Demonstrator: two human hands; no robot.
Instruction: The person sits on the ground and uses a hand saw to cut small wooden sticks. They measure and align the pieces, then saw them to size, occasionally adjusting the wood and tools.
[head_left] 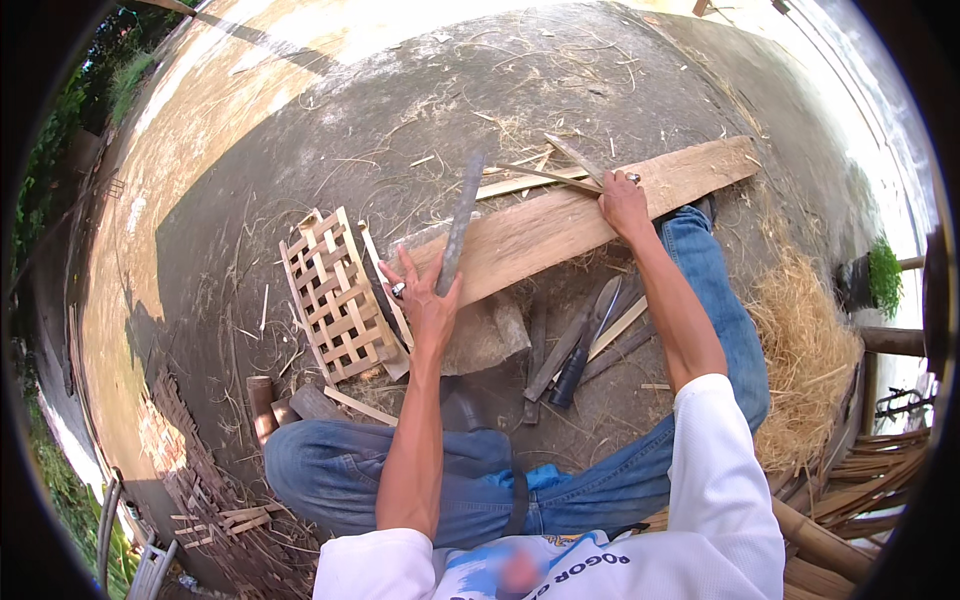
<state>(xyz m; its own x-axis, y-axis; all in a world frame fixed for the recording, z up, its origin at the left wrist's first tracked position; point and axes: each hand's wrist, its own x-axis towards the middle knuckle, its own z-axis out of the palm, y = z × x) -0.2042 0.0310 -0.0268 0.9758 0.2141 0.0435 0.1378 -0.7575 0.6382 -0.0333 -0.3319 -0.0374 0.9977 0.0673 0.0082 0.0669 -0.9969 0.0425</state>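
A long wooden plank (540,235) slants across in front of me, its far right end near my knee. At its left end my left hand (425,300) presses down with some fingers spread, and a long grey metal blade (461,225) is gripped between thumb and forefinger. My right hand (625,208) is closed over the plank's upper edge, holding a thin bamboo strip (550,174) that points left. Another pale strip (573,157) reaches the same fingers; whether they grip it too is unclear. A ring shows on each hand.
Left of the plank lies a woven bamboo panel (335,295). A dark-handled knife (585,345) rests on the ground between my legs, beside wood pieces. A block (480,335) sits under the plank's left end. Straw-like shavings (805,350) are heaped at right.
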